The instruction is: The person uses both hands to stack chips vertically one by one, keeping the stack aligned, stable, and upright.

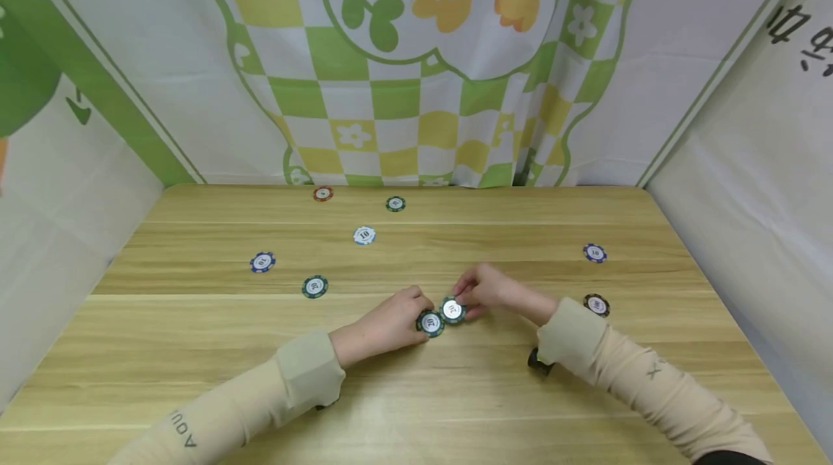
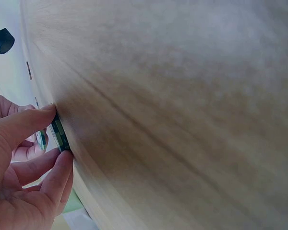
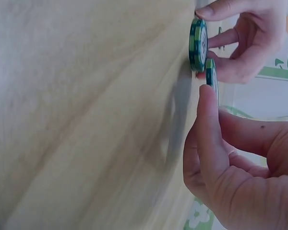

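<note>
Near the middle of the wooden table (image 1: 390, 393), my left hand (image 1: 393, 319) grips a green poker chip (image 1: 430, 323) marked 20 by its edges. From the side in the right wrist view, the green chip (image 3: 198, 45) looks thick, perhaps two stacked. My right hand (image 1: 494, 290) pinches another green 20 chip (image 1: 453, 309) between thumb and fingers. That second chip (image 3: 210, 76) is tilted and held just beside the left one; whether their edges touch, I cannot tell.
Loose chips lie flat around: red (image 1: 323, 194), green (image 1: 395, 204), light blue (image 1: 364, 235), dark blue (image 1: 263, 262) and another green (image 1: 315, 286) on the left. A blue chip (image 1: 595, 253) and a black chip (image 1: 596, 304) lie right. A patterned curtain (image 1: 442, 103) hangs behind.
</note>
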Available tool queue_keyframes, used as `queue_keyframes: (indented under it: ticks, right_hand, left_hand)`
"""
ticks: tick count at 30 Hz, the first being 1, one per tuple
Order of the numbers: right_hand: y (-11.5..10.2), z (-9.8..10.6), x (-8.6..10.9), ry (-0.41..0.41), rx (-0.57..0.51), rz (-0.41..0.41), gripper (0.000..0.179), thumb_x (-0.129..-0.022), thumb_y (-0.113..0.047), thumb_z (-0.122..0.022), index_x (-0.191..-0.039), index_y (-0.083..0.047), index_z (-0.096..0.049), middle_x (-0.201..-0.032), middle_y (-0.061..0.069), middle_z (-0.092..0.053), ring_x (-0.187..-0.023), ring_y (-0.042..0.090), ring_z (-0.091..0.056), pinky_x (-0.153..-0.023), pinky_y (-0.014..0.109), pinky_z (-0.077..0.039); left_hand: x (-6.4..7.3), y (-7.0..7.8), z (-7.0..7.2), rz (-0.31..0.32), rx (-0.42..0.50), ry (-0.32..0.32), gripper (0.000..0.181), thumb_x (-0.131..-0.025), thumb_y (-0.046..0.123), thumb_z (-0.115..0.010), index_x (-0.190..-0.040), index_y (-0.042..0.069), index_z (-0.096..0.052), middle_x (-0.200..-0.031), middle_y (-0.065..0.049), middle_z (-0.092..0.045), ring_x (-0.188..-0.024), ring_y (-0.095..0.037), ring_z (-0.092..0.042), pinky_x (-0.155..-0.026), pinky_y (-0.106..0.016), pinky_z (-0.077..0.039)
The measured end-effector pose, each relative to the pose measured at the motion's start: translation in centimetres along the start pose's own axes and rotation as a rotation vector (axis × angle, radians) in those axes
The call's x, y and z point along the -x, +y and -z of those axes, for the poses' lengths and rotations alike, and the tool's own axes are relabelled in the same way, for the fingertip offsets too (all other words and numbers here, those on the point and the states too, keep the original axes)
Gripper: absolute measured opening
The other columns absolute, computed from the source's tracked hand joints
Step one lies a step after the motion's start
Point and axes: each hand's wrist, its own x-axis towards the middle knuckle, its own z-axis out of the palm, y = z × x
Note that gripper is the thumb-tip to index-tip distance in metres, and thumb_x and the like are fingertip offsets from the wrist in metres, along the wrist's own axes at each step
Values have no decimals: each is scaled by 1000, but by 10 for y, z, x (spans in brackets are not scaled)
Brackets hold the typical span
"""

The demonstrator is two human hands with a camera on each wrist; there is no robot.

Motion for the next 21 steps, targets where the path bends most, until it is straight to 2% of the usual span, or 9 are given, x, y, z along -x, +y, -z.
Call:
queue_keyframes:
  ticks: [14,21]
  right_hand:
    - [-3,-14,0,-20,-41,-64,16,-84,7,-56,-99,12,-59,-87,16,-61,-62,13,-60,-61,24,-54]
    - [-4,-21,0,-33,-67,-52,17,-82,10,-56,-99,14,-57,-88,17,-60,-68,14,-60,-64,25,-54]
  left_hand:
    - [0,2,2,2,1,1,37,-73,13,-75,-104,-3,-62,-94,-5,-53,-83,-14,-52,-74,-26,-48]
    - [0,2,2,7,15,-4,35,-73,12,-75,-102,-2,-62,-92,-5,-53,-83,-14,-52,-75,-26,-48]
